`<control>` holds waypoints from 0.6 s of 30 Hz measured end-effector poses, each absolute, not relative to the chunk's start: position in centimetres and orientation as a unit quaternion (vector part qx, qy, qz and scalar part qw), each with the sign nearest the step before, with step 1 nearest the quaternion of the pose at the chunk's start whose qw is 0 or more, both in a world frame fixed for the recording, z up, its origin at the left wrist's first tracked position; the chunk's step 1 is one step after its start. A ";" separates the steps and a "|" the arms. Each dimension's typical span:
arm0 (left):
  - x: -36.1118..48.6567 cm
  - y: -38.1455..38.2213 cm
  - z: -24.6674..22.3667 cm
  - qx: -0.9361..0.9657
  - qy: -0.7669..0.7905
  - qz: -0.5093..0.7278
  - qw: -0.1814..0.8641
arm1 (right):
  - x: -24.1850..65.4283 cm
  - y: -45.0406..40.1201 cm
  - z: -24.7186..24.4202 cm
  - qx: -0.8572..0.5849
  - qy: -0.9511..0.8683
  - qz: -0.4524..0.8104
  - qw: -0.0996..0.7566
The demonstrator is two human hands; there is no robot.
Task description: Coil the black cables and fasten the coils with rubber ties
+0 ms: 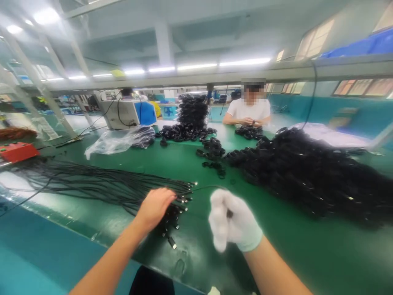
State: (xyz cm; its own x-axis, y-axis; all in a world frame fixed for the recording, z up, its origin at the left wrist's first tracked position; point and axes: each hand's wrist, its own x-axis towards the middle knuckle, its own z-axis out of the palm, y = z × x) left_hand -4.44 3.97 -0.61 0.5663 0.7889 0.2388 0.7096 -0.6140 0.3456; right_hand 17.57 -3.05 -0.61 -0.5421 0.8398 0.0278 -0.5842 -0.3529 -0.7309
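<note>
Many straight black cables [101,178] lie side by side on the green table, their metal-tipped plugs [172,243] pointing right. My bare left hand [157,207] is on top of the bundle near the plug ends, fingers curled around some cables; the undersides of the fingers are hidden. A white glove covers my right hand [231,221], which is closed over the bare tabletop to the right. One thin black cable [204,187] runs from beside my left fingertips to the top of my right hand. Its end is hidden in the glove.
A large heap of coiled black cables [294,172] covers the table's right side. More coils are stacked [193,110] at the back, beside a clear plastic bag [115,141]. A co-worker [248,108] handles coils across the table. A red box [19,151] stands far left.
</note>
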 end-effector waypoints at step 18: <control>-3.9 -2.2 6.5 0.908 0.340 0.227 0.090 | 15.0 -3.5 -1.4 -0.127 -0.378 0.864 0.307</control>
State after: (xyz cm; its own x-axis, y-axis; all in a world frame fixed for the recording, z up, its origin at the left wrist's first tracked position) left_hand -3.85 -2.18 6.48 0.6659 0.6583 0.3511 0.5763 -0.7527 0.3183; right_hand 14.99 -3.51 -1.38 -0.7795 0.6263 0.0122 -0.4344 -0.5264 -0.7308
